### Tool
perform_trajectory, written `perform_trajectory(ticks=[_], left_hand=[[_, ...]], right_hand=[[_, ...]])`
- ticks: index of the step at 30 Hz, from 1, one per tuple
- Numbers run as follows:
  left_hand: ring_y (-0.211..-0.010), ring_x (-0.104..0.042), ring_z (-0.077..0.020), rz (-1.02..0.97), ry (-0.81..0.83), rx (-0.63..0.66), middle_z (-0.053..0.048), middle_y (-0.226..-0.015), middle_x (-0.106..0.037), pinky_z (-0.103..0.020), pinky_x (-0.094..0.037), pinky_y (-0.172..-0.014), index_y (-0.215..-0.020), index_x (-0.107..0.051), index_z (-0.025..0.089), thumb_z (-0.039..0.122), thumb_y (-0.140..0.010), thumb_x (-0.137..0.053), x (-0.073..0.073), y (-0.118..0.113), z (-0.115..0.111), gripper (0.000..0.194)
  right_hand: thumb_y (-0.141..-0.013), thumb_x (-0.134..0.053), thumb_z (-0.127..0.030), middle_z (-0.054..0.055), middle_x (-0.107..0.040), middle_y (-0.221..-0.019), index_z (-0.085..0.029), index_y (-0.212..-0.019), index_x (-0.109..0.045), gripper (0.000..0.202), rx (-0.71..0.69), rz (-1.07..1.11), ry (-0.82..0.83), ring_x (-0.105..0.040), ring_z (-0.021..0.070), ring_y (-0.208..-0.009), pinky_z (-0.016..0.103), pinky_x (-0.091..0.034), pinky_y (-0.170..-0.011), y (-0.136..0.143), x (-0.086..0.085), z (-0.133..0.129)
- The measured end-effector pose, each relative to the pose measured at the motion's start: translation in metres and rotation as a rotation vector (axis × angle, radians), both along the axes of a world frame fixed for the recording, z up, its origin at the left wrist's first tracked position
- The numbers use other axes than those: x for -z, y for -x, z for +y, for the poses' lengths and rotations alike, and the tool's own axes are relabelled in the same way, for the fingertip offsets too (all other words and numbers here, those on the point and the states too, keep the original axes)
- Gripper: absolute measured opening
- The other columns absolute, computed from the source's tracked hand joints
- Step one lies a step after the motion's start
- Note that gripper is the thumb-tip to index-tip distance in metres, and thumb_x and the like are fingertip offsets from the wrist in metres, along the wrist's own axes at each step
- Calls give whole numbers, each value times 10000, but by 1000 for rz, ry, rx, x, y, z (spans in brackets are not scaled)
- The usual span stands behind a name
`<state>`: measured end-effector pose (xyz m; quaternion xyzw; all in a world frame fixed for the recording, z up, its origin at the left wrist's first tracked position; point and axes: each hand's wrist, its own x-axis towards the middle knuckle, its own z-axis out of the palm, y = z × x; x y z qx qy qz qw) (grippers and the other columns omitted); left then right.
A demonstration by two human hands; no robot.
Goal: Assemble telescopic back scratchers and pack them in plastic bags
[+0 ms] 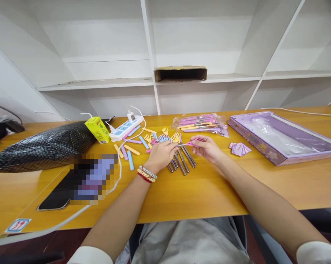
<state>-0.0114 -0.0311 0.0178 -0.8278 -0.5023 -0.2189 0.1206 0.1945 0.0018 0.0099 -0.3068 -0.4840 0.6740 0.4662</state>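
Note:
Between my two hands is a back scratcher with a pink part point(192, 142) and a thin metal rod. My left hand point(162, 154), with beaded bracelets at the wrist, is closed on the rod side. The fingers of my right hand point(207, 148) pinch the pink part. Under and beyond my left hand lie several back scratcher pieces with metal rods point(185, 161) and yellow, blue and pink claw heads point(176, 137), partly hidden by that hand. Left of them several loose coloured handles point(130, 160) are scattered over the wooden table point(193, 198).
Bagged back scratchers point(201, 124) lie behind my hands. Small cards point(239, 149) and a purple box point(281, 161) holding clear plastic are at right. At left are a power strip point(126, 128), a yellow drink carton point(99, 130), a black wrapped parcel point(47, 148), a phone point(55, 192) and a white cable point(119, 161).

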Motion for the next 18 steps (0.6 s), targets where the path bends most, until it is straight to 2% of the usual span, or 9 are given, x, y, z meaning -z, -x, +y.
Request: perform_trajectory(ticks=[3,6,10,14,18], left_hand=[[-731,-563,-142,1,-21,-8,-18,-814,-629,-273,-343,-616,-978,-636,245,423,-900,-353,0,-2,-1,344],[-697,-551,-141,7,-38,-24,-18,-779,-622,-283,-321,-603,-916,-652,245,474,-884,-359,1,-3,0,374],[-702,-541,-149,18,-99,-21,-21,-762,-621,-317,-316,-679,-905,-658,250,443,-885,-381,1,2,8,339],[-786,-537,-183,4,-179,-98,-41,-803,-627,-350,-309,-738,-862,-657,226,368,-877,-427,3,22,21,270],[-856,-516,-216,-19,-232,-225,-59,-867,-623,-375,-303,-788,-870,-650,215,286,-855,-457,4,53,32,206]], right_hand=[[-634,-716,-345,34,-666,-728,-157,-837,-583,308,40,-82,-48,-554,106,-426,184,-307,-316,1,6,3],[-667,-687,-403,36,-656,-687,-144,-827,-591,319,14,-184,-110,-525,90,-414,187,-304,-332,1,7,4],[-674,-672,-432,2,-611,-601,-139,-825,-596,338,50,-259,-183,-432,55,-367,192,-287,-345,-1,5,7],[-669,-662,-457,-7,-586,-583,-147,-804,-588,345,158,-287,-218,-387,45,-357,188,-249,-334,-16,5,21],[-650,-678,-446,-12,-565,-551,-155,-772,-570,333,367,-272,-246,-393,53,-350,191,-265,-328,-48,4,41]])
